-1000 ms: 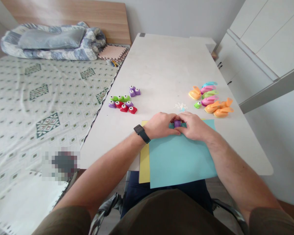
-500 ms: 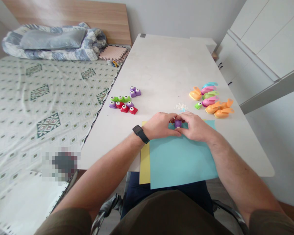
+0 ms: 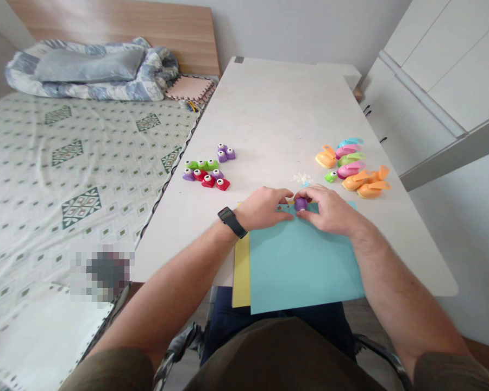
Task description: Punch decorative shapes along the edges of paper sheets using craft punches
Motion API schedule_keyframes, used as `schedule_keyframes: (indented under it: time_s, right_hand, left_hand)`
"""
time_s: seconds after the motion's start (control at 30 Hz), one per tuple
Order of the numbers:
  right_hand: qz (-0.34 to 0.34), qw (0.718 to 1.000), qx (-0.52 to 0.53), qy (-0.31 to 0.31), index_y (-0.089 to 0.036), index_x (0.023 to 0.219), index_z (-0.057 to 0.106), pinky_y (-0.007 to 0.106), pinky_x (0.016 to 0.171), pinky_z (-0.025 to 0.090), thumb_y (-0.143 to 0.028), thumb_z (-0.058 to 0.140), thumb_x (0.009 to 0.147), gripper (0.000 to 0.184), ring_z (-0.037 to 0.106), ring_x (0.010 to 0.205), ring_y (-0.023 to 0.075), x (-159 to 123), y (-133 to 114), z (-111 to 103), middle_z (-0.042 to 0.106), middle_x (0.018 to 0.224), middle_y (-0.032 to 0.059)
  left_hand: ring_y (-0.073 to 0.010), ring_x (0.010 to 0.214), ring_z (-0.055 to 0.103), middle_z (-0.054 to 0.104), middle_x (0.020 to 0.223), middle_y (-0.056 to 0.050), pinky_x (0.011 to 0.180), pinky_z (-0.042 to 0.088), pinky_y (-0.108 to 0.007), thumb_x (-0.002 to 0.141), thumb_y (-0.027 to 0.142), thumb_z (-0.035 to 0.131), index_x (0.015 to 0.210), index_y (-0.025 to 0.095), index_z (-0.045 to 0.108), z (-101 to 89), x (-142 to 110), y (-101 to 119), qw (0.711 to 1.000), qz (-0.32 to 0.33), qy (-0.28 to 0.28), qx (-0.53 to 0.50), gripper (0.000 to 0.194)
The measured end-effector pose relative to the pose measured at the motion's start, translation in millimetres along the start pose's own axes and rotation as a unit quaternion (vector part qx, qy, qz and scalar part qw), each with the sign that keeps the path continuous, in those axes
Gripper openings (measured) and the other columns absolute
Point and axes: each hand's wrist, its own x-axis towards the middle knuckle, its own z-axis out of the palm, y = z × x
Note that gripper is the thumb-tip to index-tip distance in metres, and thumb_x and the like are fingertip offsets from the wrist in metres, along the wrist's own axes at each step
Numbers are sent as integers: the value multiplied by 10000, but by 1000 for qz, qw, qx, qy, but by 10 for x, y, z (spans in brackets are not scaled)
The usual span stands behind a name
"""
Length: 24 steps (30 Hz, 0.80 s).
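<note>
A purple craft punch (image 3: 300,205) sits at the top edge of the blue paper (image 3: 305,266), with the fingers and thumb of my right hand (image 3: 328,210) closed round it. Just left of the punch, my left hand (image 3: 263,208) rests over the paper's upper edge, thumb and fingers apart with a gap between them. Small punched holes show in the paper inside that gap. Beneath the blue sheet, yellow paper (image 3: 242,271) sticks out on the left. White and pale blue paper bits (image 3: 302,179) are scattered just beyond my right fingertips.
Small purple, green and red punches (image 3: 207,180) stand in a group on the table's left. Larger lever punches (image 3: 352,176) in several colours are at the right, beside a small green punch (image 3: 330,176). A bed (image 3: 118,157) adjoins the table's left side.
The purple punch and my right hand have shifted slightly right. My left fingers have come away from the punch, uncovering holes along the paper's edge.
</note>
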Motion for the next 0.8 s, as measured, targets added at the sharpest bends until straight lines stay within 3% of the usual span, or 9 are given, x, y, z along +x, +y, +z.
schedule_keyframes:
  time_s: [0.33,0.5,0.8]
  right_hand:
    - [54,994,65,64,-227,1056,670,407,867,523,-251,688,844,214,645,926,239,16,33,-68,713,1002,56]
    - [103,984,95,113,-227,1153,662,402,881,516,-368,666,902,288,652,943,233,27,86,-55,717,1051,62]
    - [136,954,181,195,-230,1132,682,381,849,526,-592,587,925,428,648,914,227,52,181,-38,718,975,55]
  left_hand:
    - [-207,995,733,775,1070,-61,904,560,-309,861,262,645,1212,181,678,-18,-7,-13,1000,-5,13,26,361]
    - [-201,984,734,777,1050,-56,872,568,-285,857,272,650,1146,179,709,-35,-9,-16,1000,-4,11,19,310]
    - [-170,916,742,786,983,-35,860,569,-269,873,273,627,1066,186,721,-58,-21,-53,1000,-8,13,-12,232]
